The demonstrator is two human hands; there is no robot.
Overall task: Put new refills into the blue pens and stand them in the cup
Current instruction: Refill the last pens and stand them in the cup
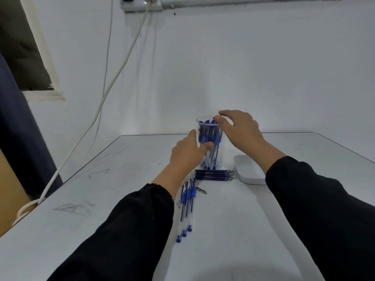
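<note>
A clear plastic cup (211,136) holding several blue pens stands near the table's far edge. My left hand (187,152) grips the cup's left side, thumb across its front. My right hand (239,128) is at the cup's rim from the right, thumb and fingers curved over the pen tops; whether it pinches a pen I cannot tell. Just in front of the cup lie several dark refills (215,174) side by side. Three blue pens (187,207) lie nearer to me, caps toward me.
A white shallow tray (246,169) sits right of the refills, partly under my right sleeve. A small dark piece (202,191) lies beside the pens. White cables (97,110) hang down the wall at left. The table (121,199) ends close behind the cup.
</note>
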